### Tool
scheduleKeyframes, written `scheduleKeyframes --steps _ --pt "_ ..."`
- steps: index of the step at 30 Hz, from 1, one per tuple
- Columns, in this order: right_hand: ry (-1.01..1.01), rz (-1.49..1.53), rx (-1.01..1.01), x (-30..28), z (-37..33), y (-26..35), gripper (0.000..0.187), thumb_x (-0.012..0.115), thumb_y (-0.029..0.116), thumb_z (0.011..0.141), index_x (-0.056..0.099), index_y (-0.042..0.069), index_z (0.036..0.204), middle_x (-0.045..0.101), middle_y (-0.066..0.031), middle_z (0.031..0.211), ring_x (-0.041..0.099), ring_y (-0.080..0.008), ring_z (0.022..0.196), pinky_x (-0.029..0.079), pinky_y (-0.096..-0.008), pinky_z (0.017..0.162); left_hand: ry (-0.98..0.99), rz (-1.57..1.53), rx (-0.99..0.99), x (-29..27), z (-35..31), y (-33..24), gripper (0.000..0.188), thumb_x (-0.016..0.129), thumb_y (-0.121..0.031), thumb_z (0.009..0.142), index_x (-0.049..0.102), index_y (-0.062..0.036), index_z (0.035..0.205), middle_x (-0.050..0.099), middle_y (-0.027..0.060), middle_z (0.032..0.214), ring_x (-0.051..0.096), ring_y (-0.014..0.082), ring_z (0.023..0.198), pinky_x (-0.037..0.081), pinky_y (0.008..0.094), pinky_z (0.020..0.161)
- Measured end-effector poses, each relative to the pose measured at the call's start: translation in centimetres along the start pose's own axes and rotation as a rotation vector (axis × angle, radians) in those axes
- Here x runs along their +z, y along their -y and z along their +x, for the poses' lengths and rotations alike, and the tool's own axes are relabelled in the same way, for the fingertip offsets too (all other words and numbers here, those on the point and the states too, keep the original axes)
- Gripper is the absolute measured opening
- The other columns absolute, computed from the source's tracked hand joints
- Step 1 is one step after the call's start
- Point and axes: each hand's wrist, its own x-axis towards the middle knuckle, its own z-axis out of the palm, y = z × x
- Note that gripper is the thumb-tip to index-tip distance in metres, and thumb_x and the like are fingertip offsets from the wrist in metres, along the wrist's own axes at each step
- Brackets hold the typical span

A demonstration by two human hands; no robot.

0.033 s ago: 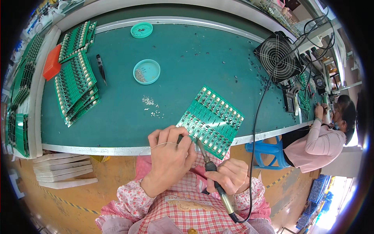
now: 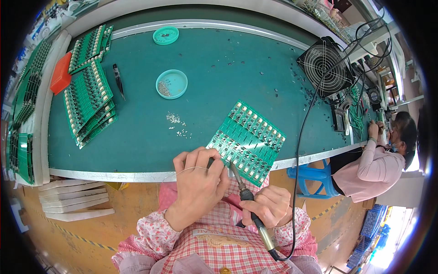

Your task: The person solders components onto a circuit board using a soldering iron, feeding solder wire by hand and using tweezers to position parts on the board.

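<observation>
A green circuit board (image 2: 248,142) lies tilted at the table's front edge, with rows of small black and white parts. My right hand (image 2: 269,206) is wrapped round the black grip of a soldering iron (image 2: 247,195), whose tip touches or nearly touches the board's near side. My left hand (image 2: 199,187) is closed at the board's near left corner, its fingertips partly hidden. A thin solder wire (image 2: 182,171) runs across those curled fingers. Beyond the left hand, tiny pale components (image 2: 174,118) lie loose on the green mat.
Two turquoise dishes (image 2: 184,82) with small parts stand farther back. Tweezers (image 2: 118,81), stacked boards (image 2: 86,98) and a red box (image 2: 61,74) sit at left. A black fan (image 2: 326,66) stands at right; the iron's cable (image 2: 299,150) passes before it. Another person sits at far right.
</observation>
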Motion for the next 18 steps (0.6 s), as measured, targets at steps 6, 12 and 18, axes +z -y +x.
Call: scheduleKeyframes --steps 6,12,18 --pt "-0.03 -0.005 0.043 0.1 0.2 0.3 0.023 0.071 0.007 0.062 0.066 0.006 0.085 0.039 0.0046 0.053 0.042 -0.0093 0.043 0.029 -0.0232 0.041 -0.006 -0.005 0.001 0.1 -0.1 0.0 0.017 0.072 -0.007 0.074 0.06 -0.0073 0.086 0.057 0.0045 0.107 0.055 0.0262 0.101 0.035 0.0436 0.088" --pt "-0.104 0.122 0.157 -0.2 0.4 0.0 0.023 0.071 0.001 0.062 0.066 0.005 0.084 0.049 0.0016 0.054 0.047 -0.0113 0.041 0.035 -0.0251 0.04 0.003 0.002 0.006 -0.1 -0.1 0.1 0.015 0.071 -0.008 0.075 0.06 -0.0072 0.086 0.057 0.0052 0.106 0.055 0.0268 0.102 0.035 0.0436 0.088" --pt "-0.243 0.369 0.628 -2.0 0.9 0.5 0.001 0.062 0.002 0.085 0.062 0.002 0.086 0.062 -0.0038 0.059 0.059 -0.0134 0.045 0.048 -0.0262 0.045 0.024 -0.005 0.009 -0.3 0.2 0.1 0.014 0.07 -0.008 0.077 0.06 -0.007 0.086 0.057 0.006 0.105 0.055 0.0272 0.101 0.035 0.0439 0.087"
